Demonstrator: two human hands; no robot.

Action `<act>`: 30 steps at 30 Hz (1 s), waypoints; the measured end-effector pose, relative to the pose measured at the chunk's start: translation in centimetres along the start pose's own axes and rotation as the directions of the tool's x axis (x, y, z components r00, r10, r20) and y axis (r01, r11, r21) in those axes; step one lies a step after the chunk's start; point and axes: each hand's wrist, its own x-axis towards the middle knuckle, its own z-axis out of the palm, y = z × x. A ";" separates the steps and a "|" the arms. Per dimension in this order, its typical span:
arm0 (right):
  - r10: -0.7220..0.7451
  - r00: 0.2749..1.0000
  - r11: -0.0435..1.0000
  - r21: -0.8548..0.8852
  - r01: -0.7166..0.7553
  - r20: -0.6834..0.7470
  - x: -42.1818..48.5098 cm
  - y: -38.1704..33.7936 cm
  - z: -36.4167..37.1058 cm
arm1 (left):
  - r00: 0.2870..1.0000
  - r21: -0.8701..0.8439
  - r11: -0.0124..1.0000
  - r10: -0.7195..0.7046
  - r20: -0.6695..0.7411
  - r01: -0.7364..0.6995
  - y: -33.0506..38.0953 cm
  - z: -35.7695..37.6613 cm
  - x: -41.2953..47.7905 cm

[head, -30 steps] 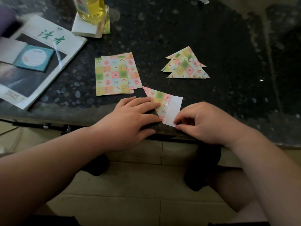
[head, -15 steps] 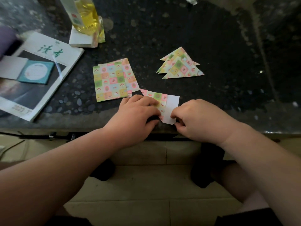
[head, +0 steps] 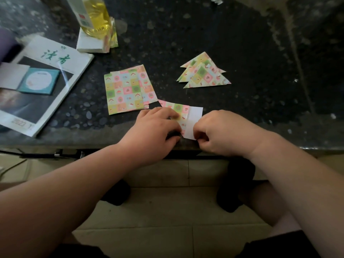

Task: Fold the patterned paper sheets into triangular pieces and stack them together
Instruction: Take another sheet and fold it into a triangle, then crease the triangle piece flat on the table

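**Pinning and Pinching a Half-Folded Sheet**

Presses the patterned sheet (head: 181, 111) flat with the left hand (head: 156, 131), fingers nearly straight and laid across it, wrist low over the table (head: 186, 34) edge. Pinches the sheet's white flap (head: 195, 116) with the right hand (head: 223, 133), fingers curled tight, knuckles up. Works at the near edge, just beside the unfolded sheets (head: 126, 92), well apart from the folded triangles (head: 204, 73).
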 end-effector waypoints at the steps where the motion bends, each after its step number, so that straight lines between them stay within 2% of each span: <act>1: 0.007 1.000 1.000 0.003 -0.007 0.005 0.1 0.0 0.1 | 1.000 -0.007 1.000 -0.001 -0.002 0.001 0.1 0.0 0.1; 5: 0.040 0.996 0.995 0.099 -0.032 -0.083 0.3 0.4 0.6 | 1.000 -0.036 0.999 0.012 -0.016 -0.013 0.2 0.4 0.1; 8: 0.130 0.975 0.931 0.361 -0.058 -0.178 0.3 1.1 0.4 | 0.998 -0.124 0.992 -0.034 -0.045 0.028 0.9 0.9 0.0; 12: 0.184 0.970 0.824 0.563 -0.064 -0.158 0.5 1.0 0.0 | 0.991 -0.178 0.979 -0.112 -0.077 0.097 1.9 1.6 0.1; 19: 0.223 0.955 0.752 0.658 -0.040 -0.198 0.5 1.8 0.8 | 0.987 -0.160 0.982 -0.117 -0.113 0.098 2.0 2.3 0.1; 27: 0.209 0.935 0.787 0.617 0.014 -0.288 1.0 2.3 1.5 | 0.985 -0.186 0.979 -0.115 -0.132 0.089 2.0 2.2 -0.1; 30: 0.205 0.944 0.771 0.636 0.006 -0.258 1.0 2.6 1.3 | 0.984 -0.180 0.979 -0.124 -0.128 0.099 2.0 2.2 0.0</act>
